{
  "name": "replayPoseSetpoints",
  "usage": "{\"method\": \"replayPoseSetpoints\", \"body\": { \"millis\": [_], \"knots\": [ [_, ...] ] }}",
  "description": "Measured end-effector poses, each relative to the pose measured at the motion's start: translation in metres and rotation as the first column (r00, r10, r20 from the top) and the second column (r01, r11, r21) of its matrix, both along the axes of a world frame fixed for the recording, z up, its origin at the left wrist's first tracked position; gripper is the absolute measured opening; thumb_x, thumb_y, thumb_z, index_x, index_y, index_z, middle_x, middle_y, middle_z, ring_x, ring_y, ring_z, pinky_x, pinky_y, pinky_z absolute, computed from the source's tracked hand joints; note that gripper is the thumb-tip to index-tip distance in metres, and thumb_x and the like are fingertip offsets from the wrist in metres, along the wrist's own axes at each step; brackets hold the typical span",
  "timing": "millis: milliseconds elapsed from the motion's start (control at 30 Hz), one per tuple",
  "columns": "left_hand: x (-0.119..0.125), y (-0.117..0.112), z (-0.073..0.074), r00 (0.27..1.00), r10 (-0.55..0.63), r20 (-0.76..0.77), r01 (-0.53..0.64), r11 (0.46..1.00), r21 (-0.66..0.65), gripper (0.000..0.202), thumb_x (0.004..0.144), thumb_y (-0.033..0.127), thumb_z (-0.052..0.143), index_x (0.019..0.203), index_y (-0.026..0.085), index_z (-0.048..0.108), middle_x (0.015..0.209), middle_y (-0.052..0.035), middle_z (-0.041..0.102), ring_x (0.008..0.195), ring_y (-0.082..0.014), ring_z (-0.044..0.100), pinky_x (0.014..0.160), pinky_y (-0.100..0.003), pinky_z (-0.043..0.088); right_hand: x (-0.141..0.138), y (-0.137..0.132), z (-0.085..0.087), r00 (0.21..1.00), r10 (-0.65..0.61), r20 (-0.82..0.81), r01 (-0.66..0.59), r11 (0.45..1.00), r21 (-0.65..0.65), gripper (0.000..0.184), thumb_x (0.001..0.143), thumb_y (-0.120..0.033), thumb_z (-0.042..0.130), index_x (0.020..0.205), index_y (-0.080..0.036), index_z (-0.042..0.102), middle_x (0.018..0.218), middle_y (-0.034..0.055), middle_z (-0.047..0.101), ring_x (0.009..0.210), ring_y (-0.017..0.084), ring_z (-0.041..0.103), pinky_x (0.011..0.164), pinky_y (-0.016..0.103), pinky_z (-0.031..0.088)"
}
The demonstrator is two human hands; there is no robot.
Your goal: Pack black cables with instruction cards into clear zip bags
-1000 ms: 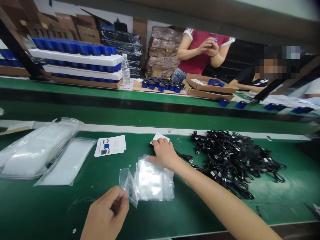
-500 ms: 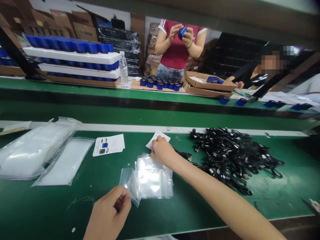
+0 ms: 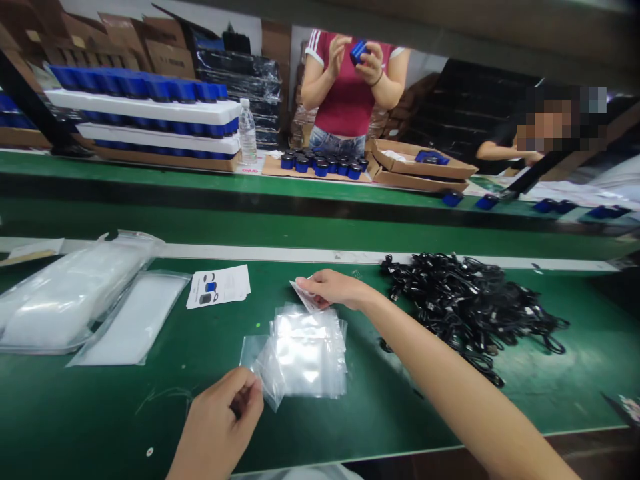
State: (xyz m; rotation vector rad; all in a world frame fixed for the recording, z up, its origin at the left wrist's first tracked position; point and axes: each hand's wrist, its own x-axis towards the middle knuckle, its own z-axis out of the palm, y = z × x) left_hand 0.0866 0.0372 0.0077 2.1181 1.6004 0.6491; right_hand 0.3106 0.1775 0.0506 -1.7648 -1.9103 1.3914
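My left hand [image 3: 223, 417] pinches the edge of a clear plastic bag [image 3: 267, 373] at the lower middle of the green table. Beside that bag lies a pile of clear plastic bags [image 3: 307, 350], fanned a little. Beyond the pile, my right hand [image 3: 333, 288] grips a small white leaflet [image 3: 306, 298], thumb on top, with the leaflet tilted up from the table. Part of the leaflet is hidden under my fingers. Printed leaflets [image 3: 219, 285] with pictures lie to the left. A heap of black cables [image 3: 465, 300] lies right of my right hand, partly behind my forearm.
Large packs of clear bags [image 3: 75, 293] lie at the left. Behind a raised green ledge [image 3: 200, 180] stand white trays [image 3: 150, 110] of blue items and a water bottle [image 3: 247, 132]. A co-worker [image 3: 345, 100] holds a blue item; another person sits at the right.
My right hand has turned and lifted the leaflet's near side off the table. The left hand keeps its hold on the bag, almost still. The co-worker's hands shift slightly.
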Motion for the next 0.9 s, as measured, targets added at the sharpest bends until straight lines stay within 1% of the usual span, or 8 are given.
{"method": "replayPoseSetpoints", "body": {
  "millis": [133,267,500,633,700,767,833,900],
  "knots": [
    [0.0,0.0,0.002,1.0,0.001,-0.002,-0.001,1.0,0.007,0.025,0.084,0.031,0.044,0.06,0.022,0.044,0.05,0.0074,0.05,0.044,-0.009,0.051,0.047,-0.017,0.041,-0.002,0.0,0.003,1.0,0.005,0.023,-0.005,1.0,-0.026,0.048,0.068,-0.063,0.06,0.063,-0.015,0.059,0.058,0.002,0.059,0.053,0.012,0.053,0.05,0.023,0.042],
    [0.001,-0.001,0.003,1.0,-0.007,0.002,0.007,1.0,0.004,0.025,0.084,0.03,0.043,0.061,0.022,0.044,0.052,0.0069,0.052,0.045,-0.0092,0.052,0.048,-0.018,0.042,-0.005,0.001,0.001,0.995,-0.035,0.09,0.035,0.999,0.001,0.046,0.059,-0.057,0.072,0.072,-0.015,0.06,0.066,0.004,0.062,0.06,0.016,0.057,0.052,0.025,0.042],
    [0.001,0.0,0.004,0.999,0.033,0.036,-0.031,0.998,-0.056,0.025,0.083,0.033,0.044,0.061,0.022,0.047,0.052,0.0062,0.054,0.047,-0.0104,0.053,0.049,-0.019,0.042,0.0,0.002,-0.001,1.0,-0.023,0.0,0.023,1.0,-0.017,0.035,0.067,-0.046,0.07,0.078,-0.013,0.061,0.064,0.0009,0.062,0.054,0.011,0.054,0.048,0.021,0.043],
    [-0.001,0.003,0.008,0.978,0.143,0.149,-0.11,0.972,-0.21,0.028,0.084,0.042,0.044,0.066,0.023,0.052,0.052,0.0059,0.056,0.047,-0.012,0.056,0.05,-0.022,0.044,0.003,0.0,0.0,0.999,-0.034,-0.026,0.035,0.999,0.035,0.022,0.076,-0.031,0.063,0.062,-0.014,0.059,0.053,-0.0018,0.055,0.049,0.01,0.05,0.048,0.021,0.04],
    [-0.003,0.008,0.01,0.936,0.236,0.26,-0.142,0.932,-0.332,0.031,0.084,0.047,0.043,0.07,0.022,0.053,0.057,0.0042,0.062,0.049,-0.0131,0.059,0.053,-0.024,0.047,0.004,-0.008,0.006,0.996,-0.09,-0.007,0.09,0.988,0.127,0.022,0.078,-0.022,0.056,0.058,-0.015,0.055,0.052,-0.0024,0.051,0.049,0.01,0.048,0.047,0.021,0.036],
    [-0.004,0.014,0.012,0.858,0.344,0.38,-0.156,0.882,-0.446,0.033,0.083,0.052,0.044,0.075,0.021,0.052,0.066,0.0,0.068,0.056,-0.0155,0.064,0.056,-0.026,0.051,0.003,-0.025,0.014,0.985,-0.171,0.004,0.164,0.95,0.265,0.02,0.081,-0.018,0.049,0.062,-0.017,0.053,0.057,-0.002,0.05,0.054,0.012,0.047,0.05,0.023,0.033],
    [-0.002,0.021,0.013,0.751,0.448,0.484,-0.168,0.84,-0.517,0.036,0.08,0.054,0.047,0.079,0.019,0.051,0.075,-0.0044,0.071,0.065,-0.0189,0.069,0.058,-0.028,0.054,-0.002,-0.053,0.022,0.976,-0.22,-0.01,0.206,0.897,0.39,0.019,0.087,-0.022,0.041,0.071,-0.019,0.051,0.065,-0.001,0.052,0.061,0.013,0.047,0.054,0.024,0.033],
    [0.002,0.028,0.015,0.638,0.519,0.568,-0.176,0.817,-0.549,0.036,0.08,0.054,0.048,0.082,0.019,0.051,0.083,-0.006,0.072,0.072,-0.0204,0.07,0.06,-0.03,0.056,-0.011,-0.085,0.025,0.982,-0.185,-0.033,0.18,0.88,0.44,0.023,0.09,-0.027,0.038,0.071,-0.02,0.049,0.064,-0.0014,0.052,0.06,0.014,0.048,0.056,0.024,0.033]
  ]
}}
